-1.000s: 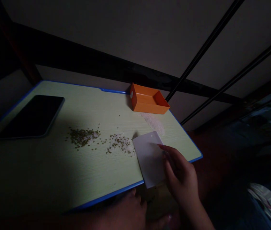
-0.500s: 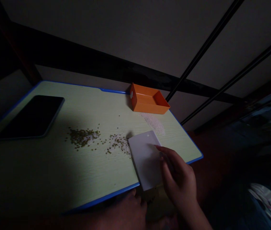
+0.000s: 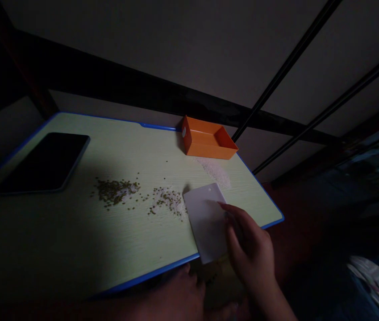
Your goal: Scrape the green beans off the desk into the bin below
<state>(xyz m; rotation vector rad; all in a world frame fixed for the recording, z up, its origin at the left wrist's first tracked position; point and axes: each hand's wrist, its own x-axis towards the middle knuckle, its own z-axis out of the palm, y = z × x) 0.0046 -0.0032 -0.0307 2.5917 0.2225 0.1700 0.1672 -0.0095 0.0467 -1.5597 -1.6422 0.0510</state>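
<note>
My right hand [image 3: 251, 249] grips a white rectangular card [image 3: 207, 220] by its right side, holding it tilted on the pale green table [image 3: 75, 240] near the front edge. The card's left edge touches a small heap of white grains mixed with green ones [image 3: 169, 200]. A second heap of mostly green grains [image 3: 115, 191] lies further left. A patch of white grains [image 3: 216, 171] lies behind the card. My left hand [image 3: 184, 294] sits in shadow just below the table's front edge; its fingers are too dark to read.
An empty orange tray [image 3: 207, 142] stands at the table's back right corner. A dark tablet [image 3: 47, 162] lies flat at the left. Black rails run behind the table along a wall. The table has a blue rim [image 3: 162, 269].
The card slid left into the mixed heap half a second ago, then drew back right a little to about where it was a second ago. My left hand stayed put.
</note>
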